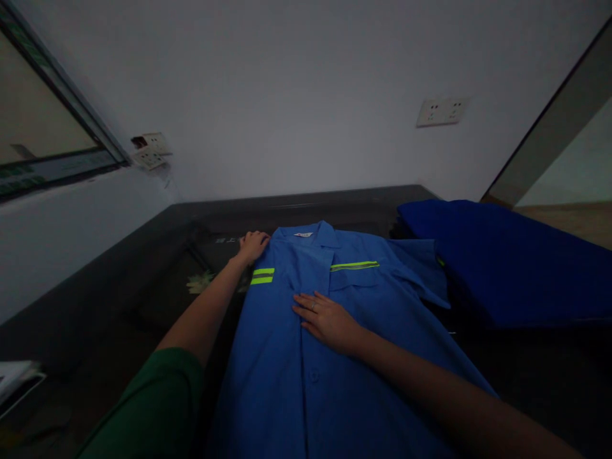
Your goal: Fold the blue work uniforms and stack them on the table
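A blue short-sleeved work shirt (335,382) lies front up on a dark table, its collar away from me and yellow-green reflective strips across the chest. At the shirt's left shoulder edge, my left hand (253,246) has its fingers bent over the cloth; their tips are hidden. My right hand (329,324), with a ring on one finger, rests flat on the middle of the front beside the button placket, fingers stretched out. The right sleeve (423,264) is spread outward, while the left sleeve is not seen spread out.
A pile of darker blue cloth (516,261) sits on the dark table (296,207) to the right. Behind is a pale wall with a socket plate (442,111). Other sockets (150,150) hang near the window corner. A white object (16,382) lies at the lower left.
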`<state>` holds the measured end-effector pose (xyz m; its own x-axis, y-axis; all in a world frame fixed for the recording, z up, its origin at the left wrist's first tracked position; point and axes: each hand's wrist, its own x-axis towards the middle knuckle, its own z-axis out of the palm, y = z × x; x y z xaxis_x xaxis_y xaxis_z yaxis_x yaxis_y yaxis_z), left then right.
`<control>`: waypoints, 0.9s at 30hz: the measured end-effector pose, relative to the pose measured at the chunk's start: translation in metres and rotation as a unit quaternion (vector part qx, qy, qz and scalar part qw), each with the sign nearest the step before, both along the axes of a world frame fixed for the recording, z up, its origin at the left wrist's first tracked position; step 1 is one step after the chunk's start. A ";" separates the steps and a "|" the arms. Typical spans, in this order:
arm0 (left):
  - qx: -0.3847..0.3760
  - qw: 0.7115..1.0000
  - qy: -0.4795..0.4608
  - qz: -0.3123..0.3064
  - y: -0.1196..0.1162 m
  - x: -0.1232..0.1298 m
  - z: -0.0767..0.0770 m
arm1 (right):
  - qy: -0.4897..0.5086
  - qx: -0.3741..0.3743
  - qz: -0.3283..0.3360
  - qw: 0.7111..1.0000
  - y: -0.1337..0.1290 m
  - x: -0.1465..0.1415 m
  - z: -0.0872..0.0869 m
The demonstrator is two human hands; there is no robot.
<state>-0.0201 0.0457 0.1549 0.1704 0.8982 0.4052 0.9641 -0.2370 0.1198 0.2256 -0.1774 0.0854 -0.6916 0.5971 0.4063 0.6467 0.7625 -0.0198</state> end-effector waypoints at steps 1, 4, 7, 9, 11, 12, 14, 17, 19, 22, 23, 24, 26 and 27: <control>-0.007 1.000 0.006 -0.011 0.004 -0.005 0.007 | 0.003 -0.001 0.000 1.000 0.000 0.000 0.000; -0.034 0.998 0.019 -0.054 0.015 -0.016 0.023 | 0.009 -0.003 -0.001 1.000 0.000 0.001 0.000; -0.056 0.994 0.024 -0.086 0.022 -0.022 0.031 | 0.010 -0.007 0.007 1.000 0.002 0.001 -0.002; -0.065 0.993 0.030 -0.097 0.026 -0.024 0.032 | 0.013 -0.010 0.013 1.000 0.003 0.001 -0.003; -0.070 0.992 0.037 -0.099 0.029 -0.025 0.028 | 0.015 -0.012 0.018 1.000 0.005 0.001 -0.005; -0.069 0.992 0.041 -0.097 0.030 -0.025 0.026 | 0.016 -0.014 0.019 1.000 0.005 0.001 -0.005; -0.061 0.993 0.047 -0.089 0.029 -0.023 0.020 | 0.013 -0.015 0.022 1.000 0.005 0.001 -0.005; 0.005 0.997 0.045 -0.066 0.019 -0.017 0.014 | 0.008 -0.018 0.021 1.000 0.005 0.001 -0.004; 0.077 0.996 0.029 -0.047 0.005 -0.010 0.009 | 0.005 -0.019 0.018 1.000 0.004 0.001 -0.004; 0.104 0.993 0.006 -0.063 -0.023 0.006 -0.004 | 0.000 -0.014 0.017 1.000 0.004 0.000 -0.003; 0.082 0.993 0.006 -0.079 -0.034 0.012 -0.011 | -0.003 -0.011 0.019 1.000 0.005 0.000 -0.003; 0.055 0.994 0.009 -0.092 -0.044 0.018 -0.019 | -0.005 -0.008 0.021 1.000 0.005 0.000 -0.003; 0.007 0.995 0.014 -0.097 -0.063 0.028 -0.036 | -0.009 -0.004 0.020 1.000 0.005 -0.001 -0.003; -0.003 0.996 0.014 -0.091 -0.070 0.031 -0.044 | -0.010 -0.003 0.018 1.000 0.005 -0.001 -0.003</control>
